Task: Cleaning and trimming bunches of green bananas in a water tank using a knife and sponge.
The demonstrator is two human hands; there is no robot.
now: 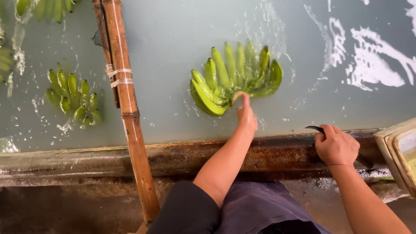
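We look down on a tank of pale, cloudy water with a rusty rim running across in front of us. Our left hand reaches out over the water, its fingers stretched forward and touching the cut stem end of a bunch of green bananas that floats near the middle of the tank; whether the fingers pinch the stem or only press against it, we cannot tell. The bananas fan out away from us, curved tips pointing to the far side. Our right hand rests on the rim to the right, closed around the handle of a small knife, whose dark curved blade pokes out to the left of the fist. A bamboo pole, bound with pale bands, slants across the tank on the left. Beyond it a smaller banana bunch floats in the water, well apart from ours, and more bananas show at the top left corner. At the right edge stands a pale tub, just beside the rim.
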